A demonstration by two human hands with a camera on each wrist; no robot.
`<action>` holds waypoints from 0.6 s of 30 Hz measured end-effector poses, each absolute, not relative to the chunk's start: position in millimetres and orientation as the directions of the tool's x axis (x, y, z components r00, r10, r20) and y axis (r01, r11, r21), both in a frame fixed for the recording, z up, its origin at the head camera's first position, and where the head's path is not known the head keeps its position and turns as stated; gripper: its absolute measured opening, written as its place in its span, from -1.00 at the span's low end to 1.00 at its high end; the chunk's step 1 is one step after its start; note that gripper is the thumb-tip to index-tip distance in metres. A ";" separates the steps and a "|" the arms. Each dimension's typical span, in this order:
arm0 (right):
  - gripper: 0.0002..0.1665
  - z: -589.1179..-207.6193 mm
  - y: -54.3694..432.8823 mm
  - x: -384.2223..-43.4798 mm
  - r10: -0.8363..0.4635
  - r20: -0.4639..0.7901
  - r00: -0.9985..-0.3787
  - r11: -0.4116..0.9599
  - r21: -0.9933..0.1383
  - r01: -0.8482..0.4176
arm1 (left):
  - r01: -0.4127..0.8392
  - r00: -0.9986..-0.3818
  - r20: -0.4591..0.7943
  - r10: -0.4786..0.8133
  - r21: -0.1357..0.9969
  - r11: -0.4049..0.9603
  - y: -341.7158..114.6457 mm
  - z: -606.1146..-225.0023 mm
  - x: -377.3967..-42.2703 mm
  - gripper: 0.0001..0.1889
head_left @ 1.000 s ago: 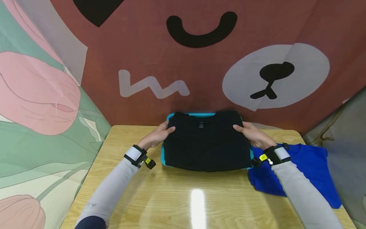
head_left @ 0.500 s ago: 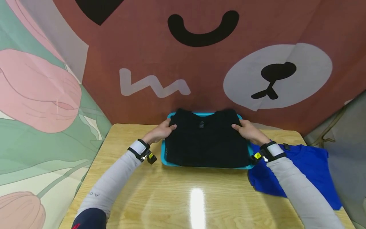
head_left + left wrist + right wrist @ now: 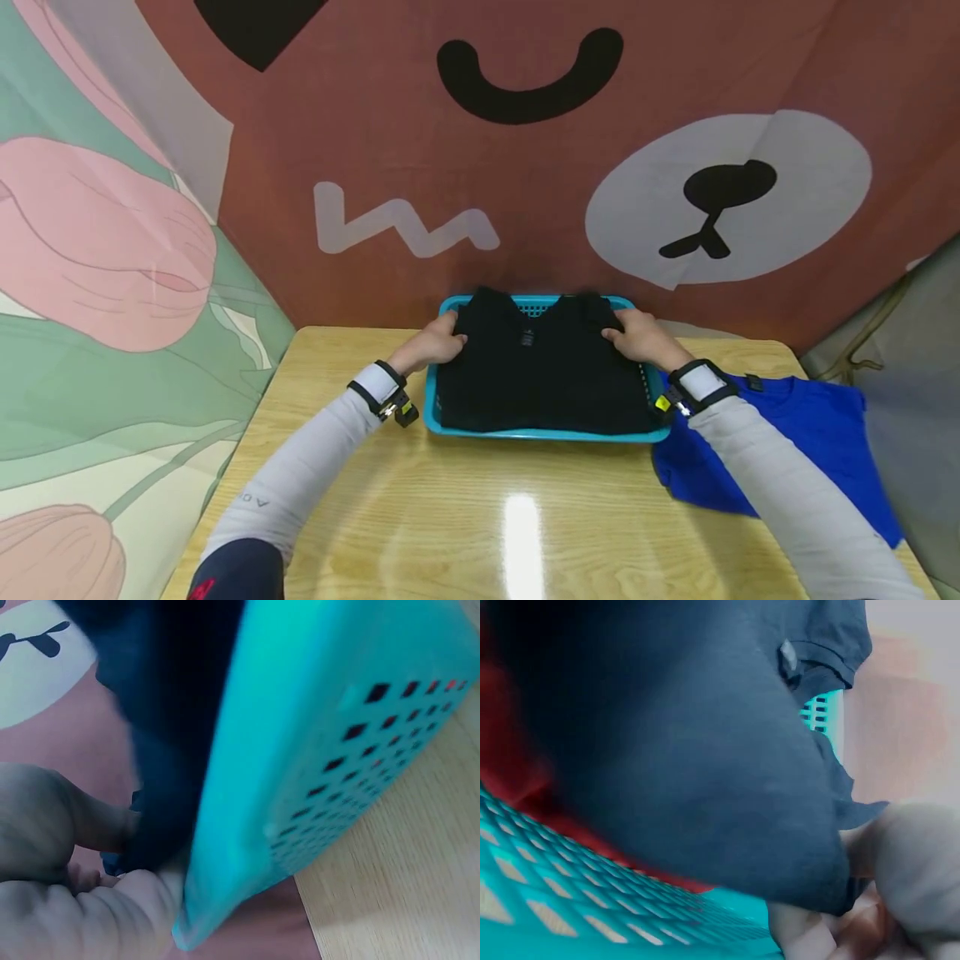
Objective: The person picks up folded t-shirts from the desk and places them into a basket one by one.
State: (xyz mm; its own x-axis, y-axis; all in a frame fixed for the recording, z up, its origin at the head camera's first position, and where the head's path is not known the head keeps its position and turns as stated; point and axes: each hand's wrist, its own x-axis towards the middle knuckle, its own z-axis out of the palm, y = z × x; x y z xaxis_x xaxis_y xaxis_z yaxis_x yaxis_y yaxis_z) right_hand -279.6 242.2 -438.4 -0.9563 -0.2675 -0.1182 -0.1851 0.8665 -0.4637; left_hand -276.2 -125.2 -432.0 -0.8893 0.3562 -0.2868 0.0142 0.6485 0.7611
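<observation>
A folded black T-shirt [image 3: 540,383] with a small neck label lies within the rim of a turquoise plastic basket [image 3: 547,435], its collar end raised near the back rim. My left hand [image 3: 433,342] pinches the shirt's left edge between thumb and fingers, right at the basket's rim. On the opposite side my right hand [image 3: 643,335] grips the right edge the same way. In the right wrist view, red cloth [image 3: 514,750] shows inside the basket under the black shirt. The left wrist view shows the basket's perforated outer wall [image 3: 352,750] beside the left hand [image 3: 82,885].
A blue T-shirt [image 3: 795,450] lies folded on the wooden table [image 3: 420,517] right of the basket, partly beneath the right forearm. Behind the table hangs a brown curtain [image 3: 390,142] with a cartoon bear. Flowered cloth [image 3: 105,375] covers the left side.
The black shirt has sunk lower into the basket; its front edge now sits inside the front rim. Both hands have moved slightly inward, and more of the back rim shows at the collar.
</observation>
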 end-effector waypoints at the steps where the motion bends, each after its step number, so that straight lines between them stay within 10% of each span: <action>1: -0.39 -438.1 242.4 -279.8 -0.269 -0.125 -0.955 0.870 -0.458 -0.185 | 0.025 -0.889 -0.285 0.359 0.751 0.660 -123.2 -431.7 -276.1 -0.29; 18: -0.43 -430.5 234.5 -282.5 -0.284 -0.242 -0.928 0.909 -0.375 -0.181 | 0.119 -0.895 -0.366 0.255 0.356 0.927 -94.4 -433.4 -275.1 -0.22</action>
